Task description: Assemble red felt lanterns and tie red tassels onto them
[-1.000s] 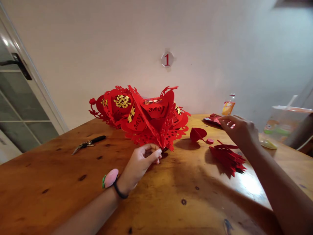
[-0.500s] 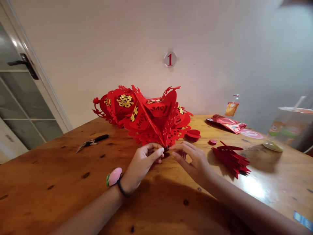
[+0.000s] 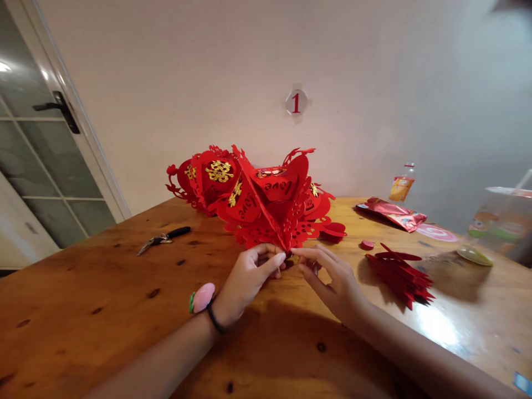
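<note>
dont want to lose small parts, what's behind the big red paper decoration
The pale wall shows behind and above the red paper decoration. The stretch of wooden table directly behind it is covered, so whether anything lies there can't be seen.

Left hand [image 3: 252, 272] pinching, right hand [image 3: 337, 280] loosely curled beside it

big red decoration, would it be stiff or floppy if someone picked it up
The big red decoration is probably light for its size: thin panels around open gaps. Panels standing upright suggest some stiffness, but the lacy edges would likely bend or snag easily.
</note>
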The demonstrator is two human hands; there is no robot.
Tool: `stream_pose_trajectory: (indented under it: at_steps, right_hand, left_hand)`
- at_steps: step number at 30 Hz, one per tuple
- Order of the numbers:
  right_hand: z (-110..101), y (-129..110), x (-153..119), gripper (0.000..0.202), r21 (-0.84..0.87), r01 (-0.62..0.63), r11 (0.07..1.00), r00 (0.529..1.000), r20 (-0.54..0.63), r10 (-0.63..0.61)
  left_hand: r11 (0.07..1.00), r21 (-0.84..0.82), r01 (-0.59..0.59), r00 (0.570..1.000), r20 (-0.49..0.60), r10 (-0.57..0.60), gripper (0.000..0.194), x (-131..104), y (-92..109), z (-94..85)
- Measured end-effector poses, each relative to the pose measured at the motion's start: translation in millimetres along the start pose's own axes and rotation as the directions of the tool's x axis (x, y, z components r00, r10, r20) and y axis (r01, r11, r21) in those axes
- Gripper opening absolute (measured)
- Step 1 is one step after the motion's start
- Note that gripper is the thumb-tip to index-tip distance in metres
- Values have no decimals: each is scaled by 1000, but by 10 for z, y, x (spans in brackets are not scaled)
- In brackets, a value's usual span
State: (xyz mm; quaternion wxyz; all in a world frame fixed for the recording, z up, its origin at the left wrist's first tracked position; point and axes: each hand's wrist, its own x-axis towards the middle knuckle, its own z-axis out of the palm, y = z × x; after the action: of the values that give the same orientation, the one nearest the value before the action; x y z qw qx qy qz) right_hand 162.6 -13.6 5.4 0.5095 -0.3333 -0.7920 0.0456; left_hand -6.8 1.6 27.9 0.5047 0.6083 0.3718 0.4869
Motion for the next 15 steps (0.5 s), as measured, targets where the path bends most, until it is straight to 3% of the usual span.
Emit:
stream_pose_trajectory:
  at_steps: [9, 15]
  right_hand:
    - [-15, -15, 9, 18, -11, 19, 1000, 1000, 19, -19]
    - [-7, -67, 64, 9, 60, -142, 988, 988, -47, 145]
  left_hand:
    - [999, 36, -12, 1000, -10, 13, 25, 10, -45, -7]
    - [996, 90, -22, 1000, -13, 24, 23, -53, -95, 73]
